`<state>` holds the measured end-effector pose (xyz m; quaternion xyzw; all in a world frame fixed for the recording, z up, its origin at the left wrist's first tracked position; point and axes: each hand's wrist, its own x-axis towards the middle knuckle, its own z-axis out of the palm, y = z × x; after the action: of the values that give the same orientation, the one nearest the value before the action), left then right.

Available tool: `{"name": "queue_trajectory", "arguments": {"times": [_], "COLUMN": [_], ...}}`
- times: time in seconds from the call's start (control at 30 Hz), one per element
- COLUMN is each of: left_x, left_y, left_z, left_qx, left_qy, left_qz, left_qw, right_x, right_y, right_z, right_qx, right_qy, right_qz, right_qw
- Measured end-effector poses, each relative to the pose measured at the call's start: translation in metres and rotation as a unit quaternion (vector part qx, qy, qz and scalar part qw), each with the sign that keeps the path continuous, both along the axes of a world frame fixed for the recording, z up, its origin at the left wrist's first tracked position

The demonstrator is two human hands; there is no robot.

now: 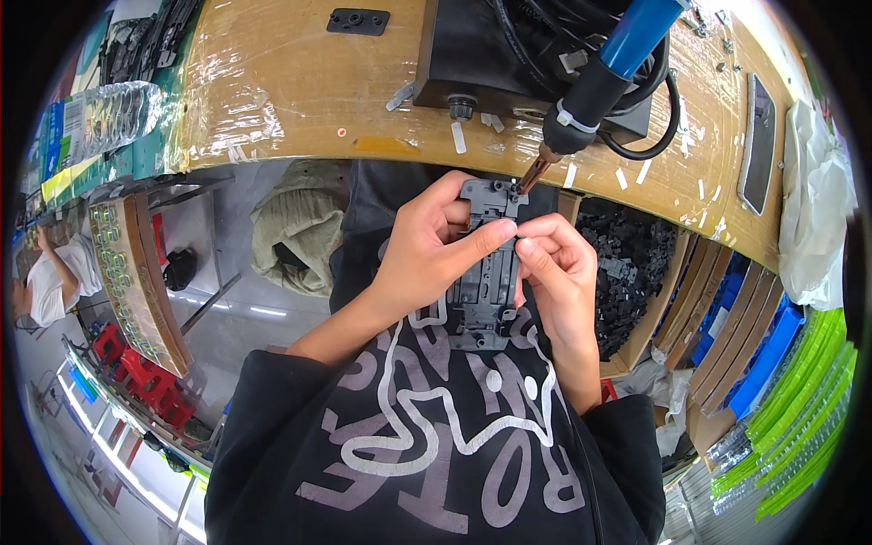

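Observation:
A long black molded plastic part (486, 282) is held upright in front of my chest, its surface full of ribs and recesses. My left hand (431, 245) is closed on its upper left side, thumb across the front and fingers behind. At the right edge, my right hand (559, 263) grips the part with thumb and forefinger pinched together; whether a tiny piece sits between those fingertips is hidden. Just above, a powered hand tool (595, 86) with a blue body, black collar and coppery tip slants down, its tip at the part's top right corner.
A black box with a knob (461, 109) and cables stands on the wooden bench (282, 82). A flat black piece (359, 21) and a phone (757, 143) lie there too. Right of my hands, a cardboard box (627, 272) holds many small black parts. A person (59, 272) is at far left.

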<state>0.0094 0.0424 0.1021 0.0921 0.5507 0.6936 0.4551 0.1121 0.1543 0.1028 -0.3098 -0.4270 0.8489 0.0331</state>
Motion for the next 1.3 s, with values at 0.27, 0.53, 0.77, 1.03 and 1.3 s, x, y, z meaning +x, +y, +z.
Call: {"name": "queue_trajectory", "arguments": {"times": [0.27,0.53,0.77,1.03,1.3], "left_x": [0.000,-0.080,-0.173,-0.263,-0.282], "left_y": [-0.006,-0.062,-0.072,-0.058,-0.071], "left_z": [-0.013,0.048,0.054,0.013,0.022], "left_qx": [-0.110,-0.160,-0.269,-0.499,-0.564], "left_qy": [0.014,0.188,0.477,0.682,0.668], "left_qz": [-0.129,-0.223,0.216,0.212,0.138], "left_qw": [0.985,0.943,0.808,0.491,0.465], "right_x": [0.014,0.131,0.280,0.347,0.230], "right_y": [0.006,0.100,0.167,0.169,0.194], "right_z": [-0.021,-0.135,-0.239,-0.294,-0.173], "right_qx": [0.055,0.335,0.476,0.191,0.333], "right_qy": [-0.023,-0.220,-0.500,-0.502,-0.279], "right_qz": [-0.007,-0.236,-0.209,-0.415,-0.463], "right_qw": [0.998,0.885,0.693,0.734,0.772]}}
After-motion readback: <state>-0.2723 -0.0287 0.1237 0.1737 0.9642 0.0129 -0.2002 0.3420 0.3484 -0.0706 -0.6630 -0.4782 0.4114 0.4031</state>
